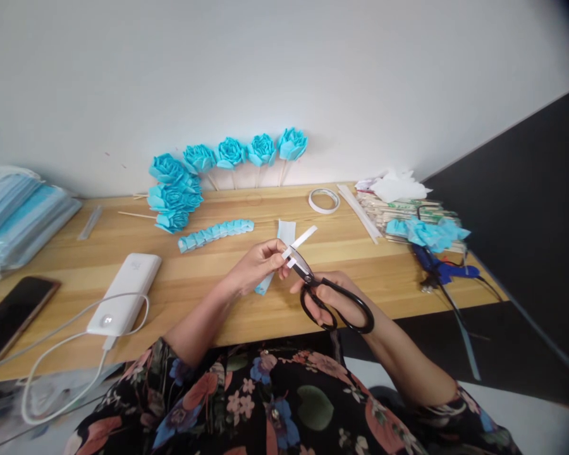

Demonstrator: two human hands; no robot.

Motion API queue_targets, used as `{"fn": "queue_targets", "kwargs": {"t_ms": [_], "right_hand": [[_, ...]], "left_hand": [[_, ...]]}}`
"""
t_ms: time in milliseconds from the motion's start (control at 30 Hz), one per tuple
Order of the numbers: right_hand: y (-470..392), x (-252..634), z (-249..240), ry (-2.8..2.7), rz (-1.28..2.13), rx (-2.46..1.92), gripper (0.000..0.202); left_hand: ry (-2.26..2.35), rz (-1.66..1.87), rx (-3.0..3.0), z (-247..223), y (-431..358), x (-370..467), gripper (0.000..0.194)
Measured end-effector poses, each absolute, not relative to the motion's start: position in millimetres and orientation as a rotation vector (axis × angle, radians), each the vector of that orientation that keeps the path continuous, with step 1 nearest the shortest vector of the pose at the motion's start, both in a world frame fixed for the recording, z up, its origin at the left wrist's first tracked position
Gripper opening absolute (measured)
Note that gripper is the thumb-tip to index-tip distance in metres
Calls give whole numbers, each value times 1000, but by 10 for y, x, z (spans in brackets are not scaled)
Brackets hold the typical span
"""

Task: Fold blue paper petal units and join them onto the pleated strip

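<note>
My right hand [329,297] has its fingers through the handles of black-handled scissors [360,309], whose blades point up and left toward my other hand. My left hand [268,260] pinches a narrow white strip [306,236] at the blade tips; the strip sticks out up and right past the blades. Small white pieces also show along the blades. Beneath my left fingers runs a pale blue strip [287,229], partly hidden by the hand; whether the fingers also grip it, I cannot tell. A pleated blue strip [217,234] lies on the table just left of it.
Blue flowers on sticks [231,152] lean against the wall, with more flowers [174,196] piled left. Right are a tape roll [324,211], wrapped sticks [403,212] and a blue glue gun [455,272]. A power bank [126,291], phone [16,316] and masks [26,215] are left.
</note>
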State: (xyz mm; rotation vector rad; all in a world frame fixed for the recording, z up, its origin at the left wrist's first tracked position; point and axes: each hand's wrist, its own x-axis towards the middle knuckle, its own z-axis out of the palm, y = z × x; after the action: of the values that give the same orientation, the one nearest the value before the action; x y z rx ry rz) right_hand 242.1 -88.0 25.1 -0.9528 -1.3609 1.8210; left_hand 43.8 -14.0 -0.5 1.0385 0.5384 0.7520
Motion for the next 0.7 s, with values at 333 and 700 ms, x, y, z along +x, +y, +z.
{"fn": "queue_targets", "kwargs": {"t_ms": [333, 700], "right_hand": [[-911, 2433, 214, -1345, 1756, -1016, 54], [-1005, 2485, 271, -1340, 1869, -1009, 54]], "left_hand": [[558, 775, 1057, -12, -126, 448, 54], [761, 841, 1294, 117, -32, 371, 44]]}}
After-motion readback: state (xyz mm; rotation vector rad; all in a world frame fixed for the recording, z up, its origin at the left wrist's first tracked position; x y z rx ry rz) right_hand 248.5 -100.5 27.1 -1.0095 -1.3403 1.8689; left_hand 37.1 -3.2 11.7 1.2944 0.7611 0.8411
